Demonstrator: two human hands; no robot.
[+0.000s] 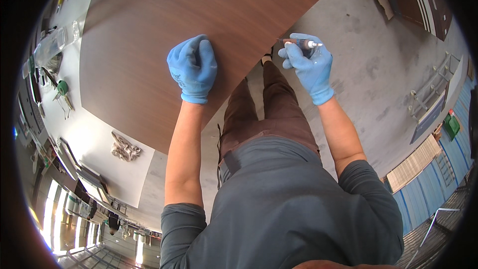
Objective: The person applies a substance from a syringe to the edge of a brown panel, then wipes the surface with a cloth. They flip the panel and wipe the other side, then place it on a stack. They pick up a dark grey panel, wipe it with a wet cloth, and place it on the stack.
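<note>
A large brown wood-grain panel [199,5] lies flat on the white tabletop [119,179], one edge running past my body. Above its near part, my left hand [193,69], in a blue glove, is closed with the fingers curled in; whatever is inside them, if anything, is hidden. Off the panel's right edge, my right hand [316,72], gloved in the same blue, grips a slim pen-like tube [302,43]. The tube has a dark brown body and a white tip pointing right, and it lies between thumb and fingers. White smudges mark the right glove.
A crumpled rag [124,148] lies on the tabletop at left. Farther left are a clear plastic bottle [52,47] and a green-bodied tool [62,88]. To the right, a metal-framed trolley [430,94] stands on the grey floor, near a green container [451,125] and flat cardboard [416,164].
</note>
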